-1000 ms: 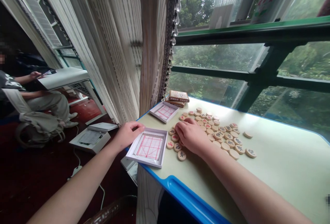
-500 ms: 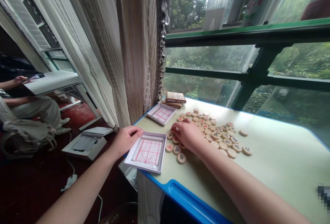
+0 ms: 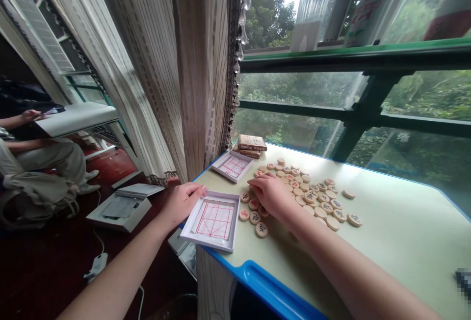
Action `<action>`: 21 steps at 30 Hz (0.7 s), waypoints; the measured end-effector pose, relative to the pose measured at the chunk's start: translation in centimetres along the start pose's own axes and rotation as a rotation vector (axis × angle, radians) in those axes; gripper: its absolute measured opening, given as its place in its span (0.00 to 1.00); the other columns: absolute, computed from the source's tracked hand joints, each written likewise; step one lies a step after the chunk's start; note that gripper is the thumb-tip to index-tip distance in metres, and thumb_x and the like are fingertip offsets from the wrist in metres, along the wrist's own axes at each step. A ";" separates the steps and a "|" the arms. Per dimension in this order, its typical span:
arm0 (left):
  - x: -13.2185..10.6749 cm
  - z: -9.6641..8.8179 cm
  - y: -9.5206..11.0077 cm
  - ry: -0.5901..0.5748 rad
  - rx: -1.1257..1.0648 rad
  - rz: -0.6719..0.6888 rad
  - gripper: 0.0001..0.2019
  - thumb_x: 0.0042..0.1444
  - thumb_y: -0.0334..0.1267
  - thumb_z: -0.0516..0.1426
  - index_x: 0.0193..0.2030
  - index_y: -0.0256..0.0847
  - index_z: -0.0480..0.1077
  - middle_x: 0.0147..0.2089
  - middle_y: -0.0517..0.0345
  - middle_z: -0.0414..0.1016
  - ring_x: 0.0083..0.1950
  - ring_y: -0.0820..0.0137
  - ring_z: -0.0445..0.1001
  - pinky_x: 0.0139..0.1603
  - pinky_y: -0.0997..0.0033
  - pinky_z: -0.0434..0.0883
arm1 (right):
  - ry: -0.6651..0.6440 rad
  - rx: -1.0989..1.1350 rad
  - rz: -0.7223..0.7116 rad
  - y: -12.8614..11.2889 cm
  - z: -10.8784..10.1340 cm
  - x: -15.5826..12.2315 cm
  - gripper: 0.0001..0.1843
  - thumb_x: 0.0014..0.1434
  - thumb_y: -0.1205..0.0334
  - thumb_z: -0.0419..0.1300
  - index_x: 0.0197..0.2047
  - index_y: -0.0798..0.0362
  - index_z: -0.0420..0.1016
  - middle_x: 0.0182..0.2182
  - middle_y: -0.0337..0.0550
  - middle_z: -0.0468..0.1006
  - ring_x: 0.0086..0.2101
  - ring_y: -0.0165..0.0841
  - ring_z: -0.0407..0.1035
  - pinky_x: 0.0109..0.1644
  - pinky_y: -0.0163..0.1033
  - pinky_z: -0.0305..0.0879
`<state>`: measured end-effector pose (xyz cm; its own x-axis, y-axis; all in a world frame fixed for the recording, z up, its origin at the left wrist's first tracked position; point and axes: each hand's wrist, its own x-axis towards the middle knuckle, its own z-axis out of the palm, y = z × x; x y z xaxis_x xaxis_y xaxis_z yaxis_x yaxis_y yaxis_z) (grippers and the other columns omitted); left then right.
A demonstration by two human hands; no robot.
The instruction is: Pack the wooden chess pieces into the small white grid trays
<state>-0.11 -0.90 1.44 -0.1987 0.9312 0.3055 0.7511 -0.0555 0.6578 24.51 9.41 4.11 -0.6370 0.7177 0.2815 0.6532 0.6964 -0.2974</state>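
At the table's left edge stands a shallow white box [image 3: 235, 222] with a red-lined paper grid in its bottom. My left hand [image 3: 182, 204] grips its far left corner, thumb and fingers at the rim. Round wooden Chinese chess pieces [image 3: 311, 196], marked with red or black characters or blank, lie in a loose spread to the right. Over the left part of this spread is my right hand [image 3: 270, 192], its fingers bent down and drawn together. Whatever is between those fingertips is hidden. Just left of it lies a piece with a red character [image 3: 244, 213].
A second white box [image 3: 232, 166] with a grid sits farther back, before stacked brown boxes [image 3: 252, 142]. The pale table [image 3: 397, 222] has a blue rim and adjoins a window. A curtain [image 3: 195, 65] hangs at the left. Beyond it, a person's hand [image 3: 31, 115] holds a phone.
The view has shifted slightly, so the table sits a little lower in it. My right hand's fingers look closer together over the pieces. My left hand stays at the box corner.
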 end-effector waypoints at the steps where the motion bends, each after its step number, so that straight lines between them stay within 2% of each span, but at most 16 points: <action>1: 0.0 0.0 0.0 0.000 0.000 0.004 0.19 0.58 0.47 0.49 0.27 0.39 0.73 0.33 0.54 0.79 0.38 0.65 0.75 0.40 0.69 0.68 | 0.010 -0.005 -0.009 0.0 0.0 0.0 0.15 0.60 0.67 0.53 0.43 0.50 0.81 0.40 0.43 0.81 0.43 0.38 0.68 0.48 0.39 0.63; 6: 0.1 0.1 -0.1 -0.003 -0.034 -0.015 0.17 0.58 0.46 0.50 0.29 0.38 0.75 0.35 0.52 0.79 0.39 0.64 0.75 0.42 0.69 0.68 | 0.055 0.021 -0.003 -0.3 -0.2 -0.1 0.11 0.58 0.69 0.56 0.38 0.52 0.80 0.37 0.45 0.80 0.40 0.37 0.68 0.45 0.38 0.63; 9: 0.1 0.1 -0.3 -0.007 -0.047 -0.027 0.15 0.56 0.45 0.52 0.32 0.37 0.76 0.37 0.52 0.80 0.41 0.64 0.76 0.43 0.69 0.69 | 0.028 0.066 0.016 -0.5 -0.3 -0.1 0.09 0.55 0.70 0.58 0.35 0.53 0.80 0.35 0.45 0.79 0.39 0.35 0.69 0.44 0.37 0.64; 12: 0.0 0.1 -0.3 -0.007 -0.043 -0.024 0.15 0.55 0.45 0.53 0.33 0.38 0.76 0.38 0.52 0.80 0.41 0.63 0.76 0.43 0.68 0.69 | 0.018 0.142 0.089 -0.6 -0.7 -0.1 0.11 0.55 0.71 0.57 0.36 0.52 0.80 0.36 0.44 0.80 0.38 0.34 0.71 0.45 0.36 0.65; 14: 0.0 0.1 -0.2 -0.005 -0.038 -0.019 0.15 0.56 0.46 0.53 0.32 0.38 0.76 0.38 0.52 0.80 0.42 0.63 0.76 0.44 0.68 0.69 | 0.069 0.172 0.170 -0.4 -1.1 0.0 0.14 0.55 0.72 0.54 0.38 0.51 0.80 0.38 0.42 0.80 0.40 0.34 0.72 0.46 0.36 0.65; 17: -0.1 0.1 -0.1 0.001 -0.033 -0.010 0.15 0.56 0.45 0.53 0.33 0.38 0.76 0.37 0.52 0.80 0.41 0.63 0.76 0.44 0.68 0.69 | 0.146 0.143 0.266 0.4 -1.5 0.1 0.17 0.56 0.73 0.52 0.41 0.51 0.80 0.40 0.43 0.80 0.43 0.35 0.71 0.48 0.38 0.65; 21: 0.0 0.1 0.0 -0.002 -0.027 -0.001 0.14 0.55 0.45 0.54 0.32 0.38 0.76 0.37 0.52 0.80 0.40 0.64 0.76 0.43 0.68 0.69 | 0.132 0.072 0.338 1.8 -2.2 0.3 0.19 0.54 0.72 0.52 0.44 0.51 0.79 0.44 0.46 0.79 0.47 0.38 0.70 0.51 0.40 0.64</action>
<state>-0.03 -0.83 1.33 -0.1980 0.9320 0.3037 0.7337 -0.0646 0.6764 26.40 10.86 5.65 -0.3285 0.9050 0.2702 0.7841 0.4208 -0.4561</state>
